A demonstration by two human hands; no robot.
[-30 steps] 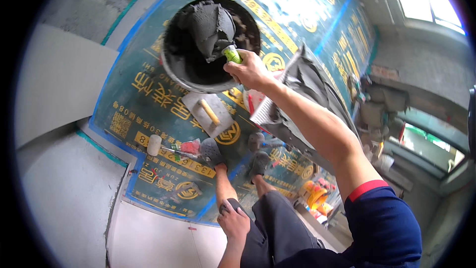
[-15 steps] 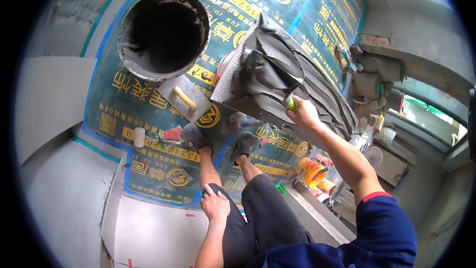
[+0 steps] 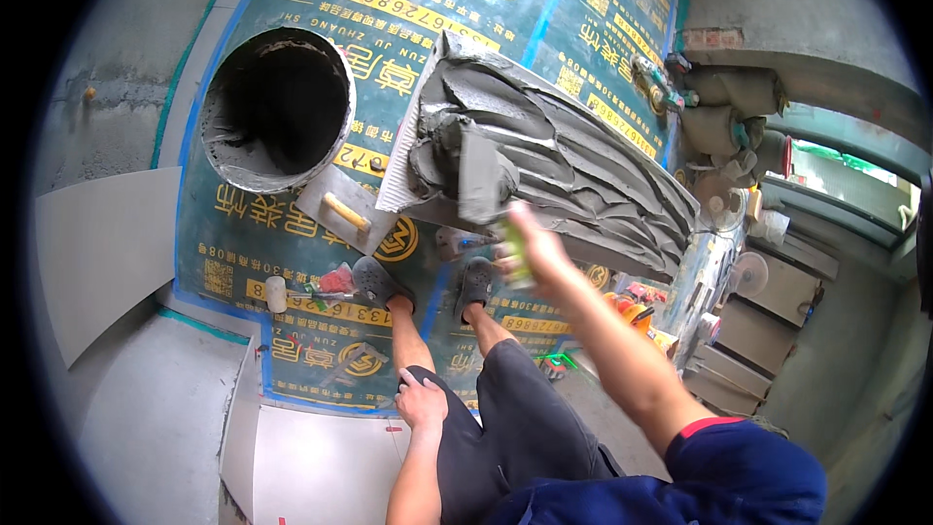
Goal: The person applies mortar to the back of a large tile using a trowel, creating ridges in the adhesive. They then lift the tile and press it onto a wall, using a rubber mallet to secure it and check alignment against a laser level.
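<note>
Bucket (image 3: pixel 348 131), round and mortar-smeared inside, stands on green sheeting (image 3: pixel 214 226) printed with yellow characters, digits and square codes. Beside it lies a flat float (image 3: pixel 326 197) with a pale bar handle. The left hand (image 3: pixel 423 402) rests on dark shorts (image 3: pixel 530 399), fingers loosely extended. A blurred flat trowel (image 3: pixel 478 180), its green handle gripped by the right hand (image 3: pixel 537 253), is at the left end of ridged grey mortar (image 3: pixel 588 170) coating a long slab (image 3: pixel 397 180).

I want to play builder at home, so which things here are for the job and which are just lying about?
For the job:
trowel, in the right hand
grey paste, spread thickly
slab, under the paste
bucket, smeared grey inside

Seem to be just lying about:
mallet, held by nobody
red packet, near the mallet
fan, off to the right
</note>
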